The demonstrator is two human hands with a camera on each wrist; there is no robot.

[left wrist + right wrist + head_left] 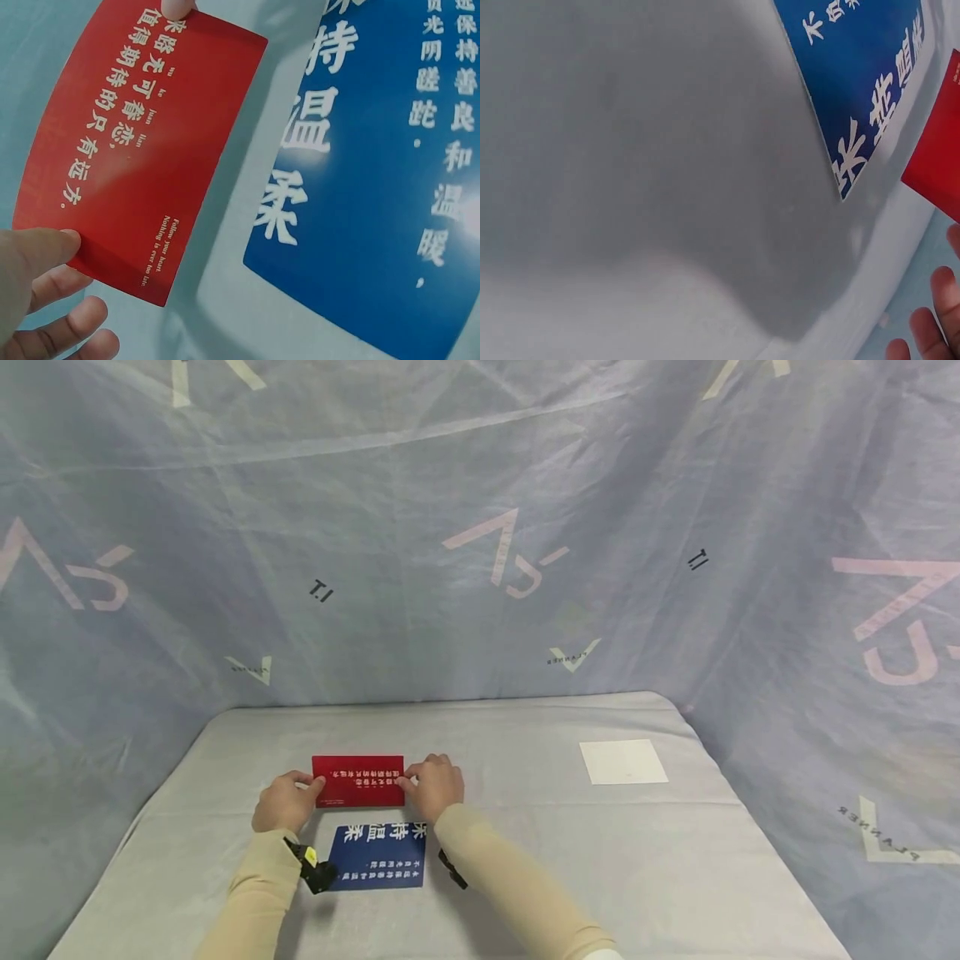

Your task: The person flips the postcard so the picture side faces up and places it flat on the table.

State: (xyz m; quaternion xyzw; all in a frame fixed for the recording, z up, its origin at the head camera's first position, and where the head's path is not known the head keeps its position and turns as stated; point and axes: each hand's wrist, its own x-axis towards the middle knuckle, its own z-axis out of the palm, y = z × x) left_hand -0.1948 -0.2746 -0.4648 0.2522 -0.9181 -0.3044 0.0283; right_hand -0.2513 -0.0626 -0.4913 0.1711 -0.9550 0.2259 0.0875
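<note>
Both hands hold a red card (358, 781) with pale printed characters, one at each short end. The left hand (286, 802) pinches its left end, thumb on the printed face, as the left wrist view shows; its other fingers are loosely bent. At the opposite end the right hand (435, 787) pinches the card, mostly out of frame in the right wrist view. The card looks slightly raised and bowed above the table. Nearer the person, a blue card (378, 857) with white characters lies flat, its left edge partly behind the left wrist's black strap.
A white card (623, 762) lies on the right part of the cloth-covered table (525, 827). Grey printed fabric (420, 635) hangs behind the table and along both sides. Black straps (311, 866) sit at the wrists.
</note>
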